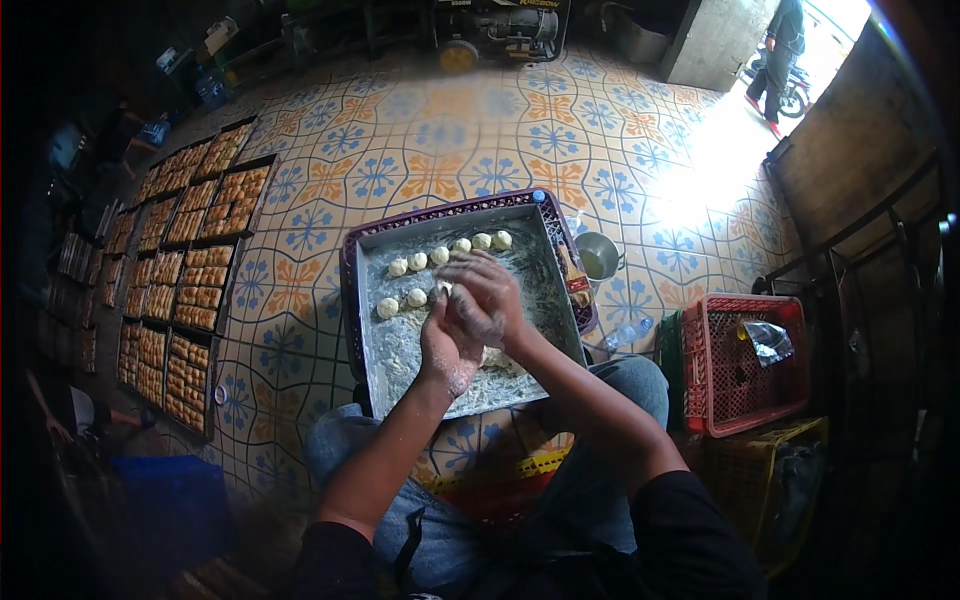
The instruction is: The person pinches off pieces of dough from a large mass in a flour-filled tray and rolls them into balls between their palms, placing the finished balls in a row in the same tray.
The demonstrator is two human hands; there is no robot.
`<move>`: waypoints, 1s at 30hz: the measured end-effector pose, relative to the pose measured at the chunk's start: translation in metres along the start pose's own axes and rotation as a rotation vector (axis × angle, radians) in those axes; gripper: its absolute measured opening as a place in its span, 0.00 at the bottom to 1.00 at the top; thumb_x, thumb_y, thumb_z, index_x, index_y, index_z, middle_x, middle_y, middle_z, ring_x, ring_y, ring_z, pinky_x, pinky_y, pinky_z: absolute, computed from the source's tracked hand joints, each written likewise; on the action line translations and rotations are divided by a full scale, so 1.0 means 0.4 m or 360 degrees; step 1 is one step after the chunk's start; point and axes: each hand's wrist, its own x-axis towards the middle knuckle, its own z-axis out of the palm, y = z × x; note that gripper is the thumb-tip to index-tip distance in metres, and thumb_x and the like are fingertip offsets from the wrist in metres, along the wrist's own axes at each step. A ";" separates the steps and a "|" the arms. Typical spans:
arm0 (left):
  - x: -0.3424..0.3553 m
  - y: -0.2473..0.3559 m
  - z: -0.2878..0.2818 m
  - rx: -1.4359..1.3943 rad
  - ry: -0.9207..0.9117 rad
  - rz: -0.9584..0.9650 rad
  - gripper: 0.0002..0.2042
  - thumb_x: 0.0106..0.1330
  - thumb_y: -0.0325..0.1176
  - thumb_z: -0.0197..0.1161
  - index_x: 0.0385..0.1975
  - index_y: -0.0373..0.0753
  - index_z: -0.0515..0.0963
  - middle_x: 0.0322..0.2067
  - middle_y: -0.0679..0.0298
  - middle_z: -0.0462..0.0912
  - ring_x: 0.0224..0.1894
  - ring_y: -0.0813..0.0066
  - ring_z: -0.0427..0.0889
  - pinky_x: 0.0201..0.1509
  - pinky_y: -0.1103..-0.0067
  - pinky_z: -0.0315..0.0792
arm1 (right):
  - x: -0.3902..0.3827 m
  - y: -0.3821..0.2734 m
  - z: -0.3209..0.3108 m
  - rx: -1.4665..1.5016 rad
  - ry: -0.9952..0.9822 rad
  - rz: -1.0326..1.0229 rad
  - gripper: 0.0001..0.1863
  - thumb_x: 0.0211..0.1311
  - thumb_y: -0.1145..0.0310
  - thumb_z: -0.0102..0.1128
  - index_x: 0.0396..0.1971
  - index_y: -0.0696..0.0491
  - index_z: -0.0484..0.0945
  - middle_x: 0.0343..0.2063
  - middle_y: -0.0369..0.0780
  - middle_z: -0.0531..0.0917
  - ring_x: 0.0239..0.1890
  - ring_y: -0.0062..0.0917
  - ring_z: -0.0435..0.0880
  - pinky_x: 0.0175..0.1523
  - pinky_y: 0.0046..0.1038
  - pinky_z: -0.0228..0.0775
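Observation:
A floured metal tray [545,290] rests on a purple crate [352,275] in front of my knees. Several small dough balls [440,256] lie in two rows at its far end. My left hand [447,345] and my right hand [485,295] are pressed together over the tray's middle, both dusted with flour. The right palm lies over the left. A dough piece seems to sit between them, mostly hidden. A lump of dough [492,358] lies on the tray just behind my hands.
Several trays of baked golden rolls [195,275] cover the patterned tile floor at left. A small metal cup [598,256] and a plastic bottle [628,331] sit right of the tray. A red crate [745,365] stands at right. A person [780,55] stands in the bright doorway.

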 end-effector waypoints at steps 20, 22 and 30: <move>0.013 0.013 -0.014 0.0062 -0.0405 -0.0005 0.41 0.75 0.67 0.31 0.74 0.37 0.56 0.75 0.55 0.57 0.75 0.62 0.59 0.79 0.67 0.49 | -0.017 -0.050 0.029 -0.0179 0.0014 -0.0010 0.31 0.60 0.48 0.59 0.62 0.46 0.78 0.60 0.45 0.79 0.66 0.48 0.73 0.75 0.50 0.49; 0.017 0.032 -0.041 -0.0073 -0.0772 0.0023 0.42 0.74 0.69 0.31 0.74 0.37 0.58 0.74 0.53 0.57 0.75 0.60 0.60 0.79 0.66 0.49 | -0.044 -0.108 0.062 0.0035 0.0035 -0.0251 0.32 0.61 0.45 0.59 0.61 0.48 0.79 0.59 0.51 0.78 0.65 0.47 0.74 0.75 0.51 0.48; -0.056 0.003 0.013 0.0204 -0.0726 0.0236 0.43 0.74 0.70 0.30 0.75 0.39 0.56 0.71 0.58 0.64 0.72 0.64 0.64 0.74 0.68 0.59 | -0.054 -0.141 0.055 0.0265 0.0193 0.0282 0.23 0.65 0.50 0.55 0.53 0.45 0.85 0.60 0.49 0.79 0.68 0.48 0.72 0.75 0.53 0.48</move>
